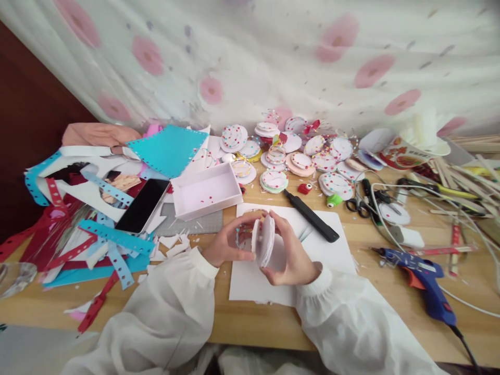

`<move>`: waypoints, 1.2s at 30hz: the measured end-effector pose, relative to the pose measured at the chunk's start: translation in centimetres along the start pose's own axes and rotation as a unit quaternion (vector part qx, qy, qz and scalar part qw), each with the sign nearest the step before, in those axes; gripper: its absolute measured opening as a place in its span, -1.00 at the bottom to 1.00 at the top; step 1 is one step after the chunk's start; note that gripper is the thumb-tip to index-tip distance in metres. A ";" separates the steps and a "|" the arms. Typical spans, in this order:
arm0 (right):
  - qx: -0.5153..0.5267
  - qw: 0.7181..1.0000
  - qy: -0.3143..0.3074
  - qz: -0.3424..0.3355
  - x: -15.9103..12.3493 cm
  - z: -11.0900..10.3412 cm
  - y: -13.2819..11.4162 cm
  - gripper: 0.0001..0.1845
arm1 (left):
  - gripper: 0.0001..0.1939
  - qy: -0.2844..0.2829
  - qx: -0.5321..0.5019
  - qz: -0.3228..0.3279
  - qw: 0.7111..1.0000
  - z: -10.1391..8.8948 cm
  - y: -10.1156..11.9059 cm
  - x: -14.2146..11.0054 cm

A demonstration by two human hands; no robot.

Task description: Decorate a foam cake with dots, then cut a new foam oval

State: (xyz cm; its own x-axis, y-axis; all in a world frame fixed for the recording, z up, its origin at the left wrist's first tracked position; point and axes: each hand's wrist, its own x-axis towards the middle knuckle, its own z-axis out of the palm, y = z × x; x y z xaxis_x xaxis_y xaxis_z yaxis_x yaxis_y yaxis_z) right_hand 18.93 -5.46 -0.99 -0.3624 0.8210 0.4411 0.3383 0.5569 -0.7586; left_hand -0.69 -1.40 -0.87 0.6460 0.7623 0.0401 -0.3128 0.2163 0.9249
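Note:
My left hand (227, 244) and my right hand (291, 255) are both closed on a small round white foam disc stack (263, 240), held on edge above a white sheet of paper (332, 250). The left fingers pinch its left face. From the right, my other hand cups it with the thumb on top. Both arms wear white sleeves.
Several decorated round pieces (273, 179) lie at the back. A white shallow box (206, 190), a black phone (142, 205), a black cutter (310, 216), scissors (357, 204) and a blue glue gun (424, 278) surround the paper. Blue and red punched paper scraps (97, 245) pile at the left.

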 end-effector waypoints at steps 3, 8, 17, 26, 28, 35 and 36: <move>-0.003 1.000 -0.001 -0.002 0.0 0.0 0.0 0.15 | -0.22 -0.003 0.011 0.004 1.000 -0.2 -0.2 0.0; -0.003 1.000 0.001 -0.009 0.0 0.0 0.0 0.15 | -0.23 -0.004 0.017 0.016 1.000 -0.2 -0.3 0.0; 0.008 1.000 0.004 -0.003 -0.1 0.1 0.0 0.17 | -0.21 0.001 0.020 0.013 1.000 -0.5 -0.9 -0.1; -0.002 1.000 -0.002 -0.001 -0.1 0.1 0.1 0.17 | -0.19 -0.003 0.024 0.011 1.000 -0.7 -1.2 -0.1; -0.005 1.000 -0.002 -0.005 -0.2 0.1 0.1 0.16 | -0.19 -0.007 0.025 0.009 1.000 -0.7 -1.1 -0.1; -0.014 1.000 -0.004 0.003 -0.2 0.1 0.2 0.17 | -0.20 0.003 0.029 -0.002 1.000 -0.5 -0.8 -0.2; -0.013 1.000 -0.005 0.006 -0.2 0.1 0.2 0.18 | -0.20 0.004 0.029 -0.001 1.000 -0.5 -0.8 -0.2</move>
State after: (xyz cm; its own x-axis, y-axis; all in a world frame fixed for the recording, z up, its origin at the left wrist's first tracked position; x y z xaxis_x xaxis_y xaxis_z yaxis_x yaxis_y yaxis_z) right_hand 18.95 -5.58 -1.28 -0.3666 0.8266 0.4270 0.3655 0.5499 -0.7510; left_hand -0.91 -1.43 -1.81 0.6414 0.7664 0.0350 -0.2700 0.1828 0.9453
